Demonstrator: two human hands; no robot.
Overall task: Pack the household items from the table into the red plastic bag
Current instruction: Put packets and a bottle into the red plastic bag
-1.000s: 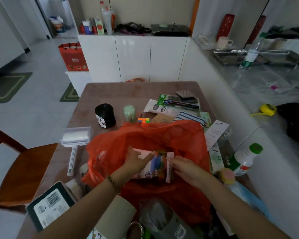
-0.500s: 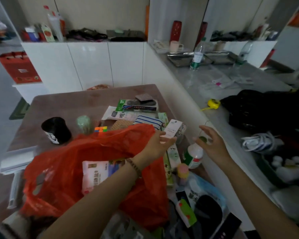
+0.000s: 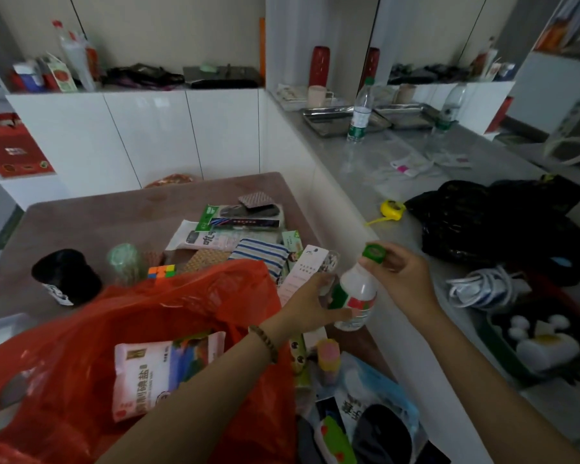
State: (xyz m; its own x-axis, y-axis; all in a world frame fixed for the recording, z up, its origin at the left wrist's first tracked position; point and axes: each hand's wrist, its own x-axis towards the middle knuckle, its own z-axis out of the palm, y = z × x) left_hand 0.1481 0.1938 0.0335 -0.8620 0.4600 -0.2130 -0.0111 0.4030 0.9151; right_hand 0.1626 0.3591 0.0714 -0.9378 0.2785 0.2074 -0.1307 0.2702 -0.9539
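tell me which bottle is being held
The white green-capped bottle: left hand holds its body, right hand pinches its cap; the clear water bottles stand on the counter.

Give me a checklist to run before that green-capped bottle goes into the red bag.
1. Grip on the body: ok, the left hand is curled round the white bottle.
2. Grip on top: ok, the right hand pinches the green cap.
3. Cap screwed tight: cannot tell.
4. Bag mouth open: ok, the red plastic bag gapes and the salt packet shows inside.
5. A hand steadying the bag: not ok, both are on the bottle.
6. Room beside the salt packet: ok, red plastic shows around it.
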